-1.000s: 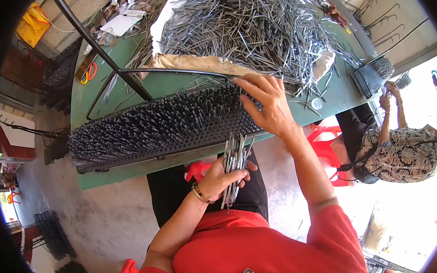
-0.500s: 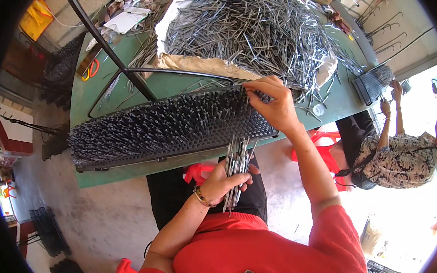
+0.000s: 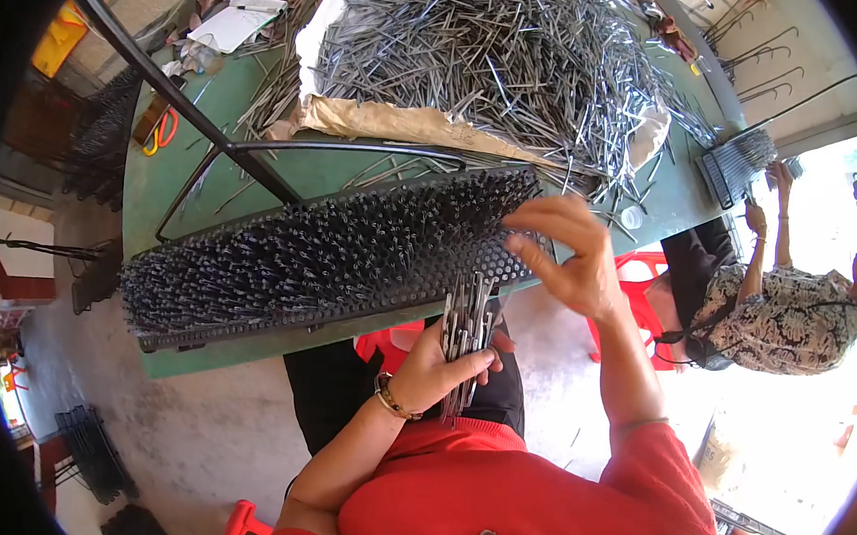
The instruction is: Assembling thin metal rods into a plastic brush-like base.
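Note:
My left hand (image 3: 430, 374) is wrapped round a bundle of thin grey metal strips (image 3: 465, 319), held upright just in front of the table edge. My right hand (image 3: 576, 257) hovers by the right end of a long black perforated rack (image 3: 322, 246), its thumb and fingers apart and nothing visible between them. Dense rows of strips stand in the rack's holes over most of its length. At the right end, near my right hand, bare holes (image 3: 508, 258) show. The rack lies slantwise along the front of the green table (image 3: 173, 188).
A paper-lined heap of loose strips (image 3: 480, 65) covers the table's far side. A black bent-tube frame (image 3: 199, 97) rises behind the rack. Orange-handled scissors (image 3: 162, 132) lie at left. Another person (image 3: 780, 299) works at right over a smaller rack (image 3: 734, 168).
My right hand has come off the rack's back right edge, moving right and nearer to me, and its fingers have spread. The left hand keeps the bundle in nearly the same place.

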The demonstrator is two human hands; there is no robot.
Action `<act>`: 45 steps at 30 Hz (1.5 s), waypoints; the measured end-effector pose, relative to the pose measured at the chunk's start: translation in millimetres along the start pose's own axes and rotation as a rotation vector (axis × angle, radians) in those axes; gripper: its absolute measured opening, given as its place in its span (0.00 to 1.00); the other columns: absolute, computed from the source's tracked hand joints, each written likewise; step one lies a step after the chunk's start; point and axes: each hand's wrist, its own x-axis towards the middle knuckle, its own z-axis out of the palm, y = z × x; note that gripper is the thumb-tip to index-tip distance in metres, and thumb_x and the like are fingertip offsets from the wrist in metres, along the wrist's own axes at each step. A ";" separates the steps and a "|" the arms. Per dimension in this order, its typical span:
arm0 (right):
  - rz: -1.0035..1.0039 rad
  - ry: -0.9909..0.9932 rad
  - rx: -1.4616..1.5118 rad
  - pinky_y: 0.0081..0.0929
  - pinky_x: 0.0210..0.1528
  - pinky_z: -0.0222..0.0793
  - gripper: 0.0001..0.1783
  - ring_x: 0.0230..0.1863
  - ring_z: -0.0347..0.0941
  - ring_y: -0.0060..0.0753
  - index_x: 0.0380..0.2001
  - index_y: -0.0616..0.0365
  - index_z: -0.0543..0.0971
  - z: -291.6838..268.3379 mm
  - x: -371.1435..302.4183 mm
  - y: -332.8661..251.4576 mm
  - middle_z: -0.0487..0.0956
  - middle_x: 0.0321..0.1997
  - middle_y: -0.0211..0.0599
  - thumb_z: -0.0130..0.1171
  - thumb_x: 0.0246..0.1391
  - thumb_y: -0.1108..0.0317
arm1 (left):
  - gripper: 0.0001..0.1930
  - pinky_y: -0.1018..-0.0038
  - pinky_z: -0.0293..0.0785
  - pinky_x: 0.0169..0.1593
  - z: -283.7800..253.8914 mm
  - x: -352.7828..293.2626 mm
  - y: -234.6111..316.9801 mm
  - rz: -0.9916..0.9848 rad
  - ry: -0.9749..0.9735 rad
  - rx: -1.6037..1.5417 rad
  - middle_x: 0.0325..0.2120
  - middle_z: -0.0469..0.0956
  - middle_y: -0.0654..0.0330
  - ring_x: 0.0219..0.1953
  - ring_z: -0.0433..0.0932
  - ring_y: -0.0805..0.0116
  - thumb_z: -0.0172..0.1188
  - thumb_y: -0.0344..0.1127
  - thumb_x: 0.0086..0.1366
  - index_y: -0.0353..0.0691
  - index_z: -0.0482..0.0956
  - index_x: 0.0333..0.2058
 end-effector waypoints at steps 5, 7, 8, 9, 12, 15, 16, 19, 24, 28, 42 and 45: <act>0.245 -0.295 0.474 0.31 0.41 0.68 0.11 0.37 0.75 0.37 0.32 0.62 0.82 3.5 -12.2 -6.8 0.80 0.33 0.40 0.64 0.51 0.65 | 0.22 0.82 0.73 0.35 1.2 -0.9 2.1 0.076 -0.114 0.131 0.41 0.77 0.56 0.31 0.74 0.81 0.55 0.29 0.64 0.37 0.61 0.55; 0.269 -0.321 0.460 0.31 0.40 0.68 0.10 0.36 0.75 0.35 0.30 0.63 0.82 2.3 -9.5 -9.4 0.80 0.30 0.40 0.64 0.52 0.65 | 0.22 0.82 0.73 0.34 2.0 -1.4 2.9 0.069 -0.112 0.121 0.41 0.77 0.56 0.31 0.74 0.81 0.55 0.29 0.64 0.37 0.61 0.55; 0.261 -0.321 0.435 0.31 0.39 0.69 0.10 0.36 0.74 0.35 0.30 0.63 0.82 2.8 -9.5 -9.0 0.80 0.30 0.39 0.63 0.52 0.66 | 0.22 0.82 0.73 0.34 1.2 -1.2 1.4 0.070 -0.108 0.121 0.41 0.77 0.56 0.31 0.74 0.81 0.55 0.29 0.64 0.37 0.61 0.55; 0.253 -0.322 0.410 0.30 0.39 0.69 0.09 0.35 0.74 0.35 0.30 0.63 0.82 3.2 -9.4 -8.4 0.80 0.30 0.39 0.63 0.52 0.67 | 0.21 0.82 0.73 0.34 -0.3 -0.7 -1.1 0.073 -0.102 0.119 0.41 0.77 0.56 0.31 0.74 0.81 0.55 0.29 0.63 0.37 0.61 0.54; 0.217 -0.380 0.385 0.30 0.39 0.68 0.07 0.35 0.74 0.35 0.30 0.64 0.81 -2.3 -10.6 -5.2 0.80 0.29 0.39 0.62 0.52 0.70 | 0.21 0.81 0.74 0.35 0.5 0.4 -3.1 0.071 -0.098 0.093 0.41 0.77 0.53 0.33 0.75 0.78 0.55 0.27 0.63 0.36 0.63 0.54; 0.285 -0.279 0.298 0.27 0.42 0.67 0.04 0.37 0.74 0.30 0.31 0.66 0.79 -2.7 -8.1 -13.8 0.79 0.32 0.38 0.59 0.54 0.75 | 0.21 0.80 0.74 0.35 -0.4 2.4 -3.9 0.055 -0.096 0.064 0.41 0.76 0.50 0.35 0.76 0.75 0.54 0.26 0.62 0.35 0.64 0.54; 0.287 -0.278 0.297 0.27 0.42 0.67 0.04 0.37 0.74 0.30 0.31 0.66 0.79 -3.5 -6.6 -15.1 0.79 0.32 0.38 0.59 0.54 0.75 | 0.21 0.80 0.74 0.35 -0.7 3.5 -4.9 0.047 -0.092 0.056 0.41 0.76 0.50 0.35 0.76 0.75 0.54 0.26 0.62 0.34 0.64 0.54; 0.248 -0.073 0.294 0.26 0.42 0.67 0.03 0.38 0.73 0.30 0.31 0.66 0.77 -8.4 2.0 -14.4 0.78 0.34 0.39 0.57 0.54 0.77 | 0.21 0.80 0.75 0.34 -6.6 4.9 -7.5 -0.047 -0.062 -0.021 0.41 0.77 0.50 0.35 0.76 0.74 0.54 0.27 0.62 0.33 0.64 0.54; -0.055 0.185 -0.052 0.27 0.41 0.67 0.04 0.38 0.73 0.33 0.31 0.66 0.78 -14.3 23.3 -11.6 0.78 0.34 0.39 0.58 0.50 0.80 | 0.23 0.79 0.74 0.33 -8.1 6.5 -8.0 -0.100 -0.042 -0.037 0.41 0.76 0.49 0.33 0.75 0.73 0.52 0.24 0.61 0.33 0.63 0.56; -0.190 0.193 -0.193 0.30 0.41 0.66 0.07 0.37 0.72 0.37 0.31 0.63 0.78 -1.3 32.4 4.3 0.78 0.33 0.38 0.62 0.46 0.79 | 0.29 0.79 0.74 0.32 -6.3 5.3 -6.1 -0.121 0.004 -0.129 0.41 0.76 0.48 0.32 0.75 0.73 0.52 0.24 0.60 0.37 0.57 0.60; -0.352 0.145 -0.273 0.31 0.43 0.61 0.08 0.36 0.71 0.34 0.31 0.57 0.78 17.5 21.7 20.6 0.77 0.34 0.31 0.65 0.44 0.72 | 0.31 0.80 0.72 0.28 2.8 0.9 -5.1 -0.084 0.047 -0.082 0.38 0.77 0.46 0.27 0.74 0.75 0.51 0.23 0.59 0.41 0.54 0.62; -0.353 0.094 -0.299 0.31 0.44 0.61 0.09 0.37 0.71 0.35 0.32 0.56 0.79 19.3 18.3 23.4 0.77 0.35 0.31 0.64 0.44 0.72 | 0.31 0.80 0.71 0.28 5.5 1.6 -5.1 -0.068 0.031 -0.093 0.38 0.77 0.46 0.27 0.74 0.75 0.51 0.22 0.59 0.41 0.54 0.62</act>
